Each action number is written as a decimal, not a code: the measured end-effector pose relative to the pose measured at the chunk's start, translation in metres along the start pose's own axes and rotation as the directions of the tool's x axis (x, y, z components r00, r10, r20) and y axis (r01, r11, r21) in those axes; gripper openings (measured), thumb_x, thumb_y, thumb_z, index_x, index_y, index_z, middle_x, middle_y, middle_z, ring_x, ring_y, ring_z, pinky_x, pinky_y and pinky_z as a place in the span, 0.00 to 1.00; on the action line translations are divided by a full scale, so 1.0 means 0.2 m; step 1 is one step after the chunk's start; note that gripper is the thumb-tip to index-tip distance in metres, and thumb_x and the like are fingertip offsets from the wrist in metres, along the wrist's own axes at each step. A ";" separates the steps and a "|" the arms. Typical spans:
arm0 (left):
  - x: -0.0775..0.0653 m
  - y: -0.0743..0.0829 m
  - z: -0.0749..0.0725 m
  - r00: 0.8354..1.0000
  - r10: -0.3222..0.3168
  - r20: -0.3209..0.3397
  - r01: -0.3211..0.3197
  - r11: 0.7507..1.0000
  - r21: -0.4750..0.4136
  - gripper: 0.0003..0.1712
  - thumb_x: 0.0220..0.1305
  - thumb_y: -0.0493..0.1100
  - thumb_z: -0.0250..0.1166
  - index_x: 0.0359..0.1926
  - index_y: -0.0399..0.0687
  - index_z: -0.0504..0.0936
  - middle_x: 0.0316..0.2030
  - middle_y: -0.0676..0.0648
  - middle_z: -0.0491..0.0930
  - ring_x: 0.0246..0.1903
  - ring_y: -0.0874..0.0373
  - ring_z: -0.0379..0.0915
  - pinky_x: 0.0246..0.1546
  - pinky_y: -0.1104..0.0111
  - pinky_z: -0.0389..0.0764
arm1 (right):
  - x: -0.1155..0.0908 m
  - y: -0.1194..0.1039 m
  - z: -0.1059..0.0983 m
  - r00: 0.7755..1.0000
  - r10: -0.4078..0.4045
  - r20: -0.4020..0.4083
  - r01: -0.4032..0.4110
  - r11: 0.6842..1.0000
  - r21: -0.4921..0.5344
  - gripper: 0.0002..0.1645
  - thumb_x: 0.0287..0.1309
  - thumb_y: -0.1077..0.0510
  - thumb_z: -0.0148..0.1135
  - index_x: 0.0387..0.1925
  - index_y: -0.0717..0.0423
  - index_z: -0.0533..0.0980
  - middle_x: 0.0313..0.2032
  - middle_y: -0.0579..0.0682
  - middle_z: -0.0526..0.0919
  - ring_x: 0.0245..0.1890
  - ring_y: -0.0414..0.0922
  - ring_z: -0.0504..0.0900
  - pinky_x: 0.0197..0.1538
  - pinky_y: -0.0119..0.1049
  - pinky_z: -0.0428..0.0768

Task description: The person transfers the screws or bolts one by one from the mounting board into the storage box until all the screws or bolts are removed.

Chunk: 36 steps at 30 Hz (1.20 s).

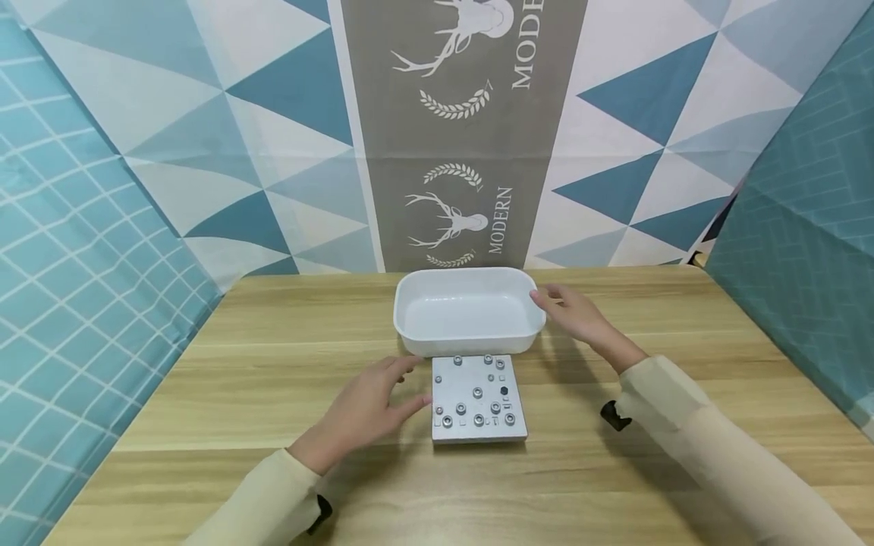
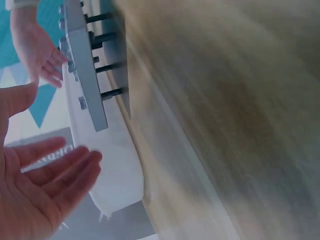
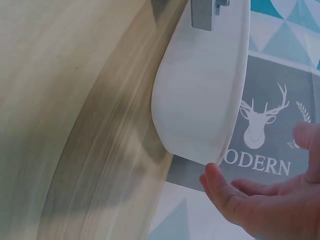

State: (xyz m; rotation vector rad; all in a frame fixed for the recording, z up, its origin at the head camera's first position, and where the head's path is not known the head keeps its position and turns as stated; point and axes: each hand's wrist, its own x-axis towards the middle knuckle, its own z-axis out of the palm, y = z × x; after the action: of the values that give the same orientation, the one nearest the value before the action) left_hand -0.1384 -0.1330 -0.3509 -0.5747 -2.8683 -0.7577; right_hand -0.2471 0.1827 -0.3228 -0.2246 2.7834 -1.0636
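A square silver metal plate with several socket-head bolts in its top lies in front of a white oval-cornered basin. From the left wrist view, bolt shanks stick out under the plate, which stands raised off the tabletop. My left hand is at the plate's left side, thumb and fingers spread, its thumb tip right by the edge. Over at the basin's right end, my right hand has loosely extended fingers close to the rim; in the right wrist view they overlap the basin's corner. Neither hand grips anything.
The wooden table carries the plate and basin. Behind it hangs a patterned cloth with triangles and deer heads. Blue cloths close off the left and right sides. A dark strap shows under the right sleeve.
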 end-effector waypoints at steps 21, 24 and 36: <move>0.15 -0.09 0.01 0.990 0.074 0.116 -0.031 0.942 -0.335 0.14 0.60 0.30 0.62 0.48 0.35 0.81 0.41 0.40 0.84 0.41 0.53 0.81 0.41 0.72 0.82 | 0.08 0.04 -0.03 0.989 0.065 0.134 -0.110 0.926 0.360 0.36 0.72 0.45 0.42 0.62 0.75 0.64 0.40 0.51 0.78 0.36 0.33 0.76 0.49 0.28 0.79; 0.16 -0.09 0.02 0.990 0.074 0.120 -0.026 0.934 -0.356 0.13 0.59 0.31 0.64 0.46 0.35 0.81 0.41 0.41 0.85 0.40 0.54 0.81 0.39 0.75 0.82 | 0.09 0.06 -0.03 0.986 0.087 0.140 -0.137 0.906 0.401 0.33 0.71 0.49 0.44 0.60 0.76 0.65 0.33 0.44 0.77 0.32 0.31 0.75 0.45 0.25 0.80; 0.20 -0.06 0.06 0.990 0.057 0.130 -0.001 0.919 -0.395 0.13 0.53 0.32 0.68 0.42 0.38 0.83 0.37 0.43 0.85 0.36 0.59 0.80 0.39 0.77 0.81 | 0.12 0.10 -0.01 0.980 0.118 0.159 -0.185 0.831 0.525 0.30 0.68 0.61 0.48 0.61 0.82 0.60 0.29 0.39 0.77 0.30 0.30 0.77 0.46 0.25 0.81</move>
State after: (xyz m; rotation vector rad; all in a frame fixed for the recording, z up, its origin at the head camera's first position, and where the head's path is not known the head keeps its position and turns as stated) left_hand -0.1801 -0.1243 -0.3586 -0.7387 -2.8306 -1.3585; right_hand -0.2735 0.1939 -0.3362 0.0067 2.2314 -1.6645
